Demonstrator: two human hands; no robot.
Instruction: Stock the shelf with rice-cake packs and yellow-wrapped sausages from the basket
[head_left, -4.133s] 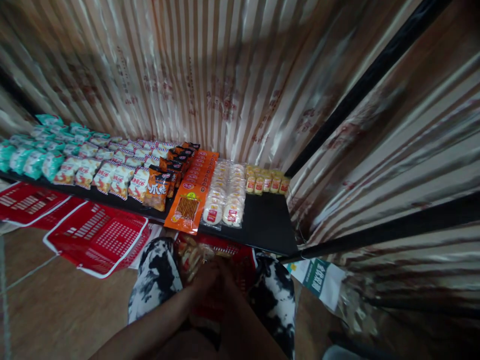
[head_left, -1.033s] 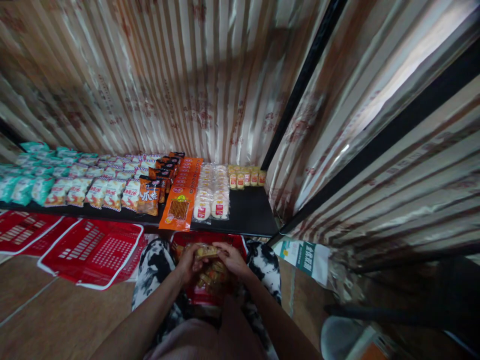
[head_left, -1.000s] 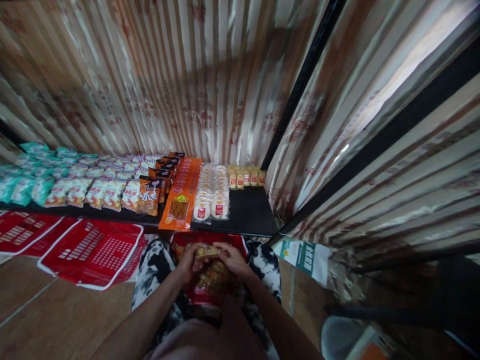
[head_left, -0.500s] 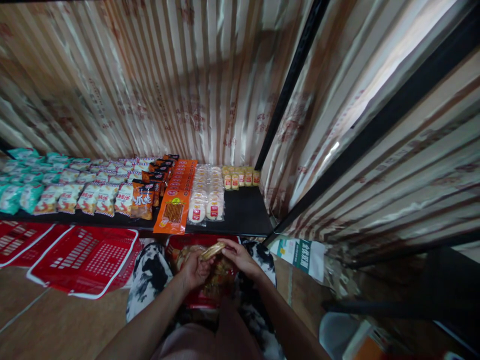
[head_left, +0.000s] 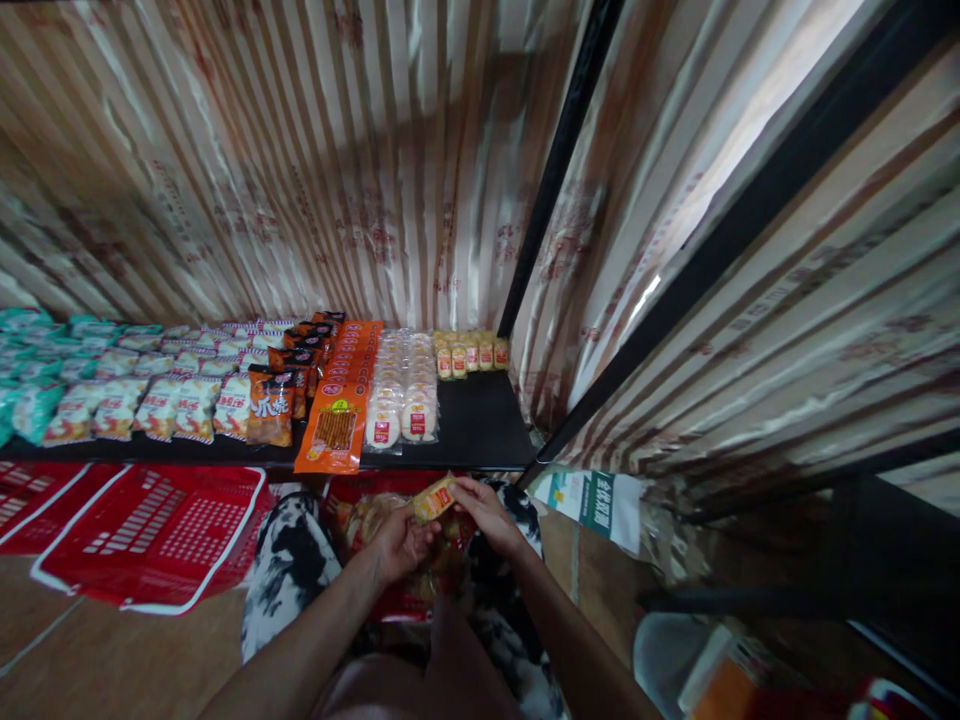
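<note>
Over my lap, a small yellow snack packet (head_left: 433,500) with a red-and-white label is held between my two hands, its printed face up. My right hand (head_left: 486,512) pinches its right end with thumb and fingers. At the left end, my left hand (head_left: 405,545) has its palm turned up and fingers curled, gripping the packet's edge. Below both hands, between my knees, a red basket (head_left: 394,605) contains more wrapped snacks, partly hidden by my arms. Similar yellow packets (head_left: 471,355) stand in rows at the shelf's right end.
On the black shelf (head_left: 480,425), white round crackers (head_left: 401,400), an orange snack strip (head_left: 337,400), brown bags (head_left: 270,405) and white bags (head_left: 157,405) stand in rows. Red baskets (head_left: 172,520) sit on the floor at left. A black post (head_left: 559,170) rises at the shelf corner.
The packet has turned from edge-on to label-up between my hands. My left hand has opened slightly beneath it. The view has shifted a little to the right.
</note>
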